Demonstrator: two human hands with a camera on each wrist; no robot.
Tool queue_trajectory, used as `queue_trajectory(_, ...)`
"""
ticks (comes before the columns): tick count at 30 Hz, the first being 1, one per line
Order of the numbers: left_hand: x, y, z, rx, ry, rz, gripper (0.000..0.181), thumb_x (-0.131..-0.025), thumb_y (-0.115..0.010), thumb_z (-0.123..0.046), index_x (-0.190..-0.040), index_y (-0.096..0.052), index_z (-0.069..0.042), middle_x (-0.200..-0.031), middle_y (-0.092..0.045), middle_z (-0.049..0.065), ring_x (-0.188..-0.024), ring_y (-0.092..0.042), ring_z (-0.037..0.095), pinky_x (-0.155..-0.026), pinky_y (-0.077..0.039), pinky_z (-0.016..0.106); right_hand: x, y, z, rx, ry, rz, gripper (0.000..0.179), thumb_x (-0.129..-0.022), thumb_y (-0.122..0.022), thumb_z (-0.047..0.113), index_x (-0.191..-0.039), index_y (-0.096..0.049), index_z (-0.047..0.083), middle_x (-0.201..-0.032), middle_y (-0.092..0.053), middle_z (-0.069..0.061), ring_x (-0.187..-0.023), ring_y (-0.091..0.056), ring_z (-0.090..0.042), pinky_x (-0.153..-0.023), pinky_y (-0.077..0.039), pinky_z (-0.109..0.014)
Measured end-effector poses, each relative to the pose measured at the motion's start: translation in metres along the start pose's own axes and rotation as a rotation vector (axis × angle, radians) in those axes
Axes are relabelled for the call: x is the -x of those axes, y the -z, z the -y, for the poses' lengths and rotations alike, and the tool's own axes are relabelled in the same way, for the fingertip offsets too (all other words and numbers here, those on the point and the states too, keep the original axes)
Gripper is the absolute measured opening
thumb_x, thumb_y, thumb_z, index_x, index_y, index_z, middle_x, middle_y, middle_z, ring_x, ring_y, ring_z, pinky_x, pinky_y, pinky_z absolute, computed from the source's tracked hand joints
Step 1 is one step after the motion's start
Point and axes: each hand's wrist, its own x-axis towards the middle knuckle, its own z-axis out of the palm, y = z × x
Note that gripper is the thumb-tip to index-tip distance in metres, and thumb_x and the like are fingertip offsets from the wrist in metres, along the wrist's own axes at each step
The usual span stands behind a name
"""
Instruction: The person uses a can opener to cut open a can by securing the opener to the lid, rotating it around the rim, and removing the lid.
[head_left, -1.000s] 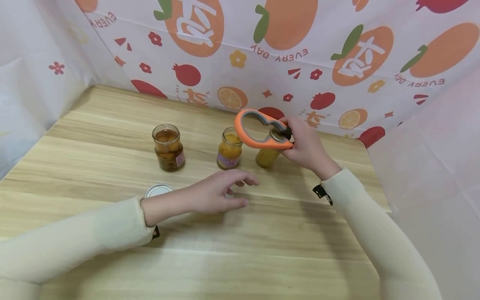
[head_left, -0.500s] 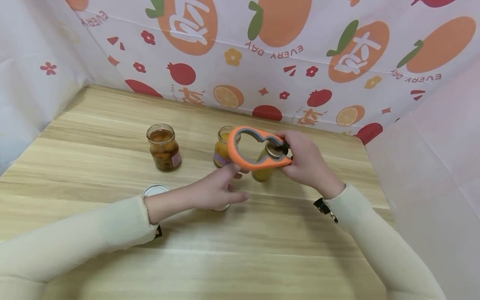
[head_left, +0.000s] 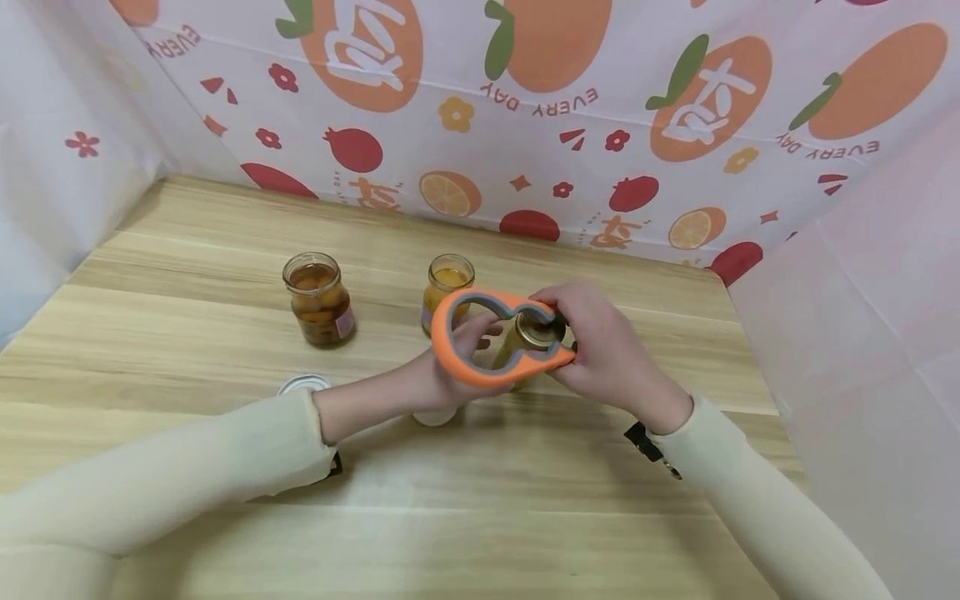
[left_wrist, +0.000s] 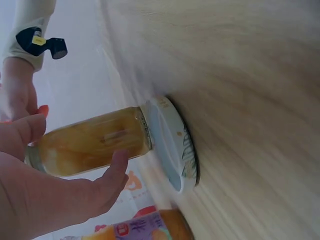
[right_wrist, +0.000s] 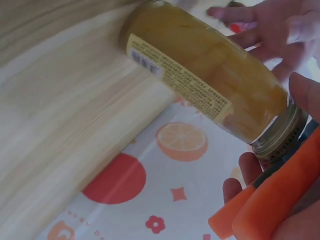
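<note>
My right hand [head_left: 603, 358] grips an orange jar opener [head_left: 442, 340] with a grey lining. Its fingers also sit at the gold lid [head_left: 537, 333] of a tall jar of pale yellow fruit [right_wrist: 200, 70], inside the opener's smaller loop. The jar leans, its base low over the table in the right wrist view. My left hand [head_left: 424, 385] reaches in beside the jar with spread fingers, partly behind the opener in the head view. In the left wrist view, thumb and fingers lie either side of the jar [left_wrist: 90, 142], loosely curved.
A loose white lid [head_left: 435, 416] lies below my left hand, and another white lid [head_left: 303, 383] lies by the left wrist. Two lidless jars stand farther back: a dark amber one [head_left: 318, 312] and a yellow fruit one [head_left: 444, 285]. A fruit-print curtain [head_left: 480, 150] hangs behind the table.
My right hand has brought the opener and the tall jar toward me and slightly left. My left hand has come closer to the jar, now overlapped by the opener.
</note>
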Motion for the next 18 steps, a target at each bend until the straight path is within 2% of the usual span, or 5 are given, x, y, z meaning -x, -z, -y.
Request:
queue_trajectory(2,-0.006,-0.004,0.004,0.019,-0.086,-0.023,0.071,-0.085,-0.077,-0.013,-0.146,-0.041,-0.005,-0.147,-0.046,0.011,-0.135,-0.044,0.03,-0.107,-0.041,0.054,0.003,-0.001,0.004,-0.031,-0.021,0.006,0.048,-0.079,-0.083,0.022,-0.12,-0.059,0.011,-0.115,-0.062,0.0,-0.102,-0.053,-0.015,-0.087,-0.047,-0.033)
queue_trajectory(5,-0.013,-0.008,0.007,0.046,-0.135,-0.026,0.065,-0.086,-0.075,-0.012,-0.144,-0.046,-0.008,-0.144,-0.049,0.006,-0.133,-0.046,0.024,-0.107,-0.042,0.051,0.005,0.001,0.009,-0.075,-0.039,0.015,0.052,-0.079,-0.083,0.022,-0.123,-0.058,0.012,-0.119,-0.061,0.001,-0.104,-0.052,-0.014,-0.086,-0.048,-0.033)
queue_trajectory(7,-0.015,-0.009,0.007,0.07,-0.134,-0.005,0.063,-0.087,-0.073,-0.01,-0.144,-0.046,-0.009,-0.144,-0.051,0.005,-0.133,-0.046,0.022,-0.108,-0.041,0.048,0.005,0.004,0.012,-0.09,-0.031,0.011,0.054,-0.079,-0.083,0.022,-0.125,-0.057,0.012,-0.121,-0.061,0.0,-0.105,-0.053,-0.014,-0.086,-0.05,-0.034)
queue_trajectory(12,-0.018,-0.011,0.007,0.074,-0.037,0.053,0.057,-0.092,-0.068,-0.011,-0.144,-0.046,-0.007,-0.142,-0.054,0.007,-0.128,-0.05,0.02,-0.106,-0.042,0.042,0.004,0.014,0.012,-0.029,0.008,-0.048,0.054,-0.077,-0.083,0.018,-0.125,-0.059,0.008,-0.119,-0.063,-0.002,-0.103,-0.055,-0.017,-0.085,-0.05,-0.035)
queue_trajectory(18,-0.022,-0.013,0.009,0.165,-0.014,0.066,0.053,-0.088,-0.075,-0.01,-0.135,-0.053,-0.007,-0.127,-0.061,0.006,-0.112,-0.056,0.016,-0.096,-0.046,0.035,0.009,0.023,0.002,0.025,-0.062,-0.018,0.058,-0.074,-0.088,0.022,-0.121,-0.058,0.008,-0.106,-0.062,-0.001,-0.093,-0.054,-0.017,-0.078,-0.049,-0.036)
